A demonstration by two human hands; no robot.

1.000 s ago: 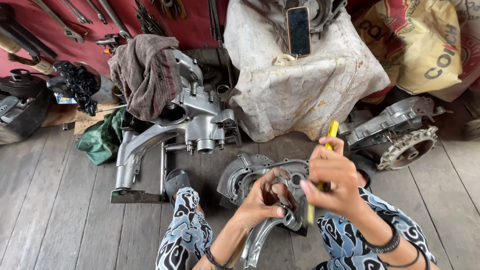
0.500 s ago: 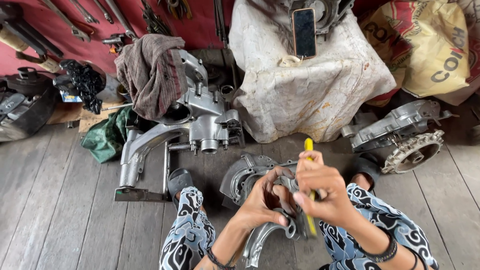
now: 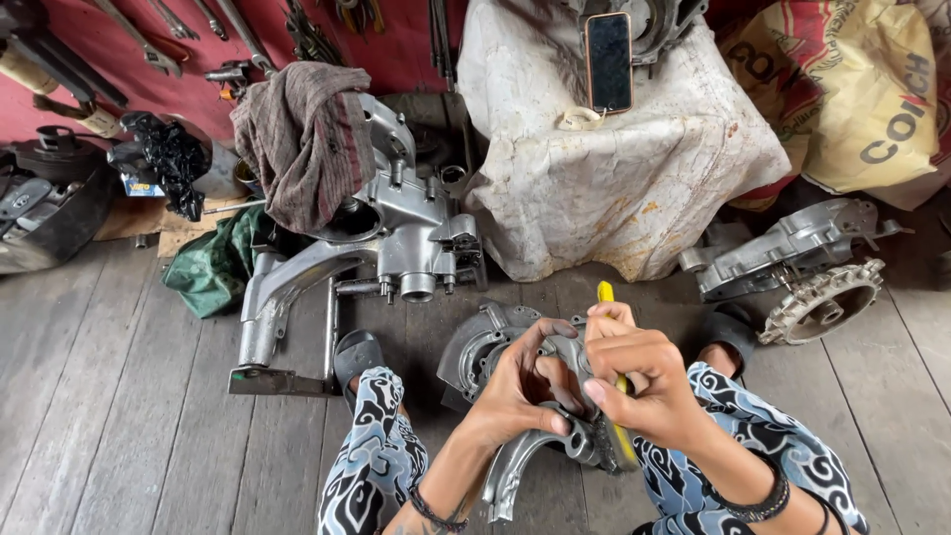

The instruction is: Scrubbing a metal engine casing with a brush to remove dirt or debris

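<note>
I sit on a wooden plank floor with a grey metal engine cover (image 3: 515, 466) resting between my knees. My left hand (image 3: 515, 391) grips the cover's upper edge, fingers curled over it. My right hand (image 3: 639, 381) is closed round a yellow-handled tool (image 3: 605, 293), whose handle sticks up past my fingers and whose lower end lies against the cover. Both hands touch each other above the part. Behind the cover lies another round grey casing (image 3: 475, 342).
A silver engine block (image 3: 396, 233) with a brown rag (image 3: 302, 139) over it stands ahead on the left. A white cloth-draped bundle (image 3: 634, 168) carries a phone (image 3: 607, 61). Another casing and gear (image 3: 812, 272) lie right. A green cloth (image 3: 213, 267) and tools on red wall lie left.
My right hand has come down and leftward with the yellow tool, closing in on the cover until it meets my left hand. The left hand has kept its grip.
</note>
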